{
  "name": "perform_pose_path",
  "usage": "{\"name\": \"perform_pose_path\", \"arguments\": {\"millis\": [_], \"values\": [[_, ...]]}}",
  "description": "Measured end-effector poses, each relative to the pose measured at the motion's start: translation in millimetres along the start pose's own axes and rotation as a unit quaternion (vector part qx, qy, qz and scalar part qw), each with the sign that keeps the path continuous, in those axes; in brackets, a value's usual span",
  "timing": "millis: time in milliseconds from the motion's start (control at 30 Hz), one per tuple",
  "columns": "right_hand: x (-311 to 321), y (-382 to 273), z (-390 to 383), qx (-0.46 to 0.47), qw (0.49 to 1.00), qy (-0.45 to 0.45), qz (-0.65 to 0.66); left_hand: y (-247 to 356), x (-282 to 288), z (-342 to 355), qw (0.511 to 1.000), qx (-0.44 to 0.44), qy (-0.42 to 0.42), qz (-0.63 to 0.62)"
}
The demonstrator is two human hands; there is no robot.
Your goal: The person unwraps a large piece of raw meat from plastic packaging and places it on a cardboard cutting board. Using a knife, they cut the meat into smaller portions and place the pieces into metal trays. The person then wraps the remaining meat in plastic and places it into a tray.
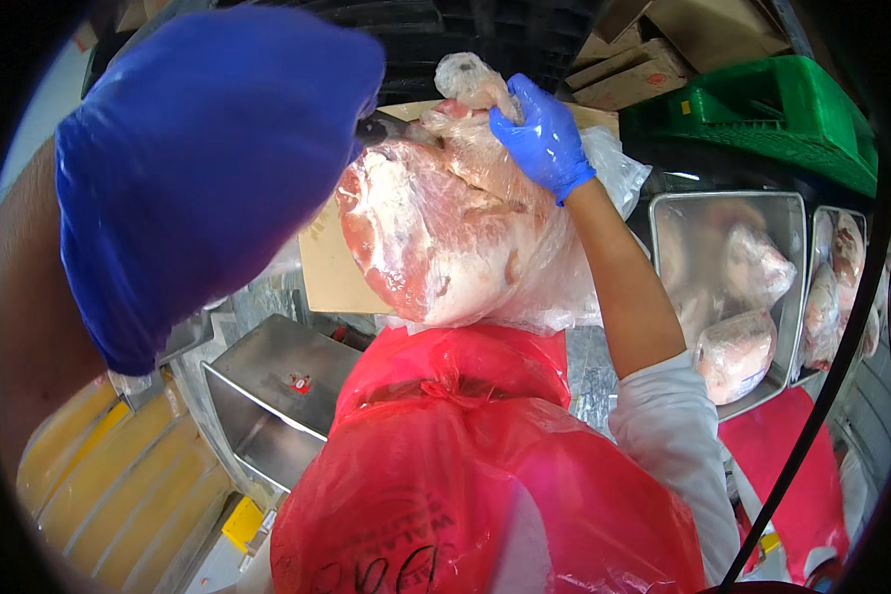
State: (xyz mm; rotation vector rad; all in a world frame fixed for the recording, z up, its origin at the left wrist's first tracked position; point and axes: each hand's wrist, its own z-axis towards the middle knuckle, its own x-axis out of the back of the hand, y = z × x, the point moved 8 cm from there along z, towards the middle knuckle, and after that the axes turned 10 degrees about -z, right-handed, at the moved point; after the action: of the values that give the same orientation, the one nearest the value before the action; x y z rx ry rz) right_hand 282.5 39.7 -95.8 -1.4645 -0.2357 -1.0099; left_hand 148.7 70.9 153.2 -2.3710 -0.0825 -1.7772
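Note:
A large leg of meat (455, 238), pale pink with white fat, lies in clear plastic wrap (564, 267) on a cardboard sheet (332, 262) in front of me. My right hand (540, 139), in a blue glove, grips the narrow shank end at the far side, where the plastic is bunched. Very close to the camera, my left hand (218, 168) fills the upper left as a big blue gloved shape. Its fingers are hidden. A small dark thing (371, 129) shows at its right edge, beside the meat; I cannot make out whether the hand holds it.
At the right, a metal tub (656, 267) holds wrapped meat pieces, with another tub (811, 287) beyond it. A green pallet (762, 119) and cardboard boxes (643, 79) sit far right. A metal bin (287, 366) stands at left. Another person's red apron (792, 475) appears lower right.

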Motion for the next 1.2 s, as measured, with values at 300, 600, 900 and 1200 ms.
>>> {"name": "perform_pose_path", "arguments": {"millis": [300,600,900,1200], "values": [[12,9,12,0.061,0.985,0.146,0.072,-24,-80,-69,0.945,0.261,-0.022,-0.197],[24,16,2,-0.002,0.964,0.232,0.134,36,-154,-138,0.892,0.332,0.172,-0.254],[19,26,6,-0.003,0.986,0.101,0.129,68,-130,-131,0.925,0.301,0.158,-0.171],[21,-39,-42,-0.061,0.971,0.126,-0.194,67,-58,-56,0.995,0.096,0.002,-0.037]]}}
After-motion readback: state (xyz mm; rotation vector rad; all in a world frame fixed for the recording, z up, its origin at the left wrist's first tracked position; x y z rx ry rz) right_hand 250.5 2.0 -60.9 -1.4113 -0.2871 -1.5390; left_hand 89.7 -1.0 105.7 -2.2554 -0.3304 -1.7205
